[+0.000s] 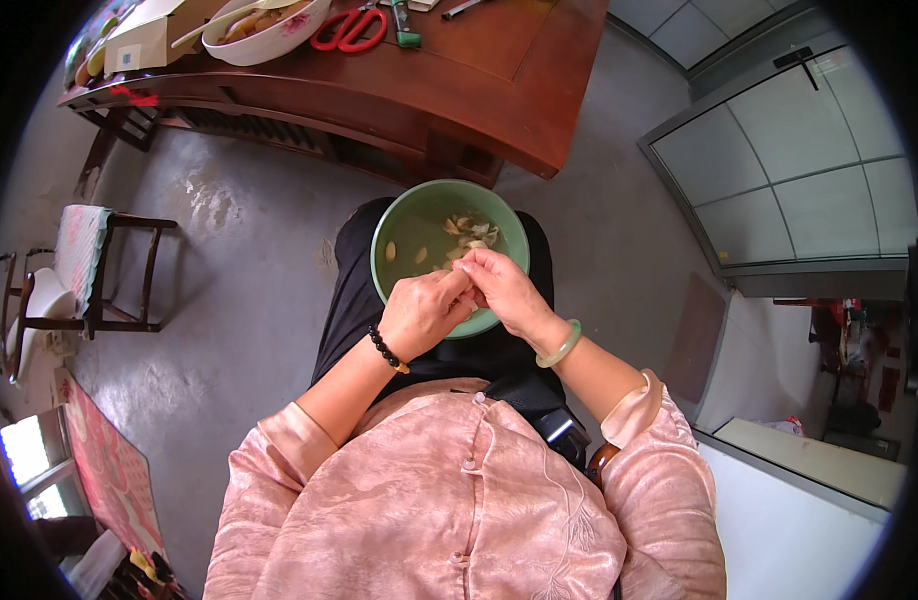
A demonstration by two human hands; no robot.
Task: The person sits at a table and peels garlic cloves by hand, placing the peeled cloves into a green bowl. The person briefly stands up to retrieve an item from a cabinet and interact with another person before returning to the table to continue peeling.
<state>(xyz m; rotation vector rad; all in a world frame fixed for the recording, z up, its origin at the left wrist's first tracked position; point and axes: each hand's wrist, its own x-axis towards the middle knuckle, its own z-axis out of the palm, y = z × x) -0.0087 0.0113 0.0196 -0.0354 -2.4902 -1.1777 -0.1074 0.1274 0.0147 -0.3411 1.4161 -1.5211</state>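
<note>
A green plastic basin (393,202) rests between my knees, with water in it. Several garlic cloves (421,256) lie in the water, and loose papery garlic skins (483,231) are gathered towards its right side. Over the basin's near rim, my left hand (429,304) and my right hand (500,285) meet with fingertips touching. Between them they pinch a small pale piece that looks like a garlic clove, mostly hidden by the fingers.
Ahead stands a wooden table (489,82) bearing red-handled scissors (349,31), a green-handled tool (405,26), a flowered bowl (268,37) of food and a carton (148,45). A wooden chair (106,270) stands left; a glass-paned door (789,172) is right.
</note>
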